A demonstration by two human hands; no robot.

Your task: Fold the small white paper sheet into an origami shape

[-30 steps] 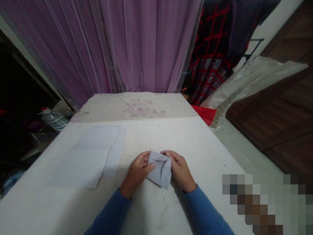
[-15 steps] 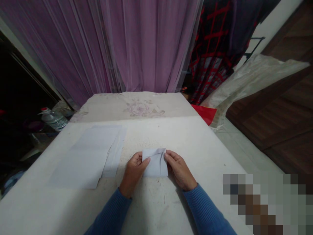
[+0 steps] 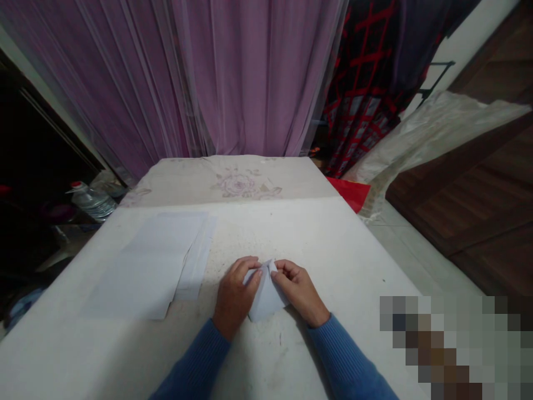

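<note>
A small folded piece of white paper (image 3: 266, 300) is between my two hands, just over the white tabletop (image 3: 316, 239). My left hand (image 3: 238, 291) pinches its upper left part, thumb in front and fingers behind. With thumb and fingertips, my right hand (image 3: 297, 289) grips the paper near its top right. The far end of the paper comes to a raised peak between my fingertips, and its near corner points toward me. My fingers hide part of the folds.
Sheets of white paper (image 3: 141, 266) lie on the left of the table. A floral cloth (image 3: 239, 183) shows at the far end, with purple curtains (image 3: 250, 78) behind. A large plastic bottle (image 3: 91, 200) stands beyond the left edge; something red (image 3: 352, 193) sits past the right edge.
The folded paper has turned from a flat square to a pointed, angled position. Both hands have drawn closer together, and the left hand now covers more of the paper.
</note>
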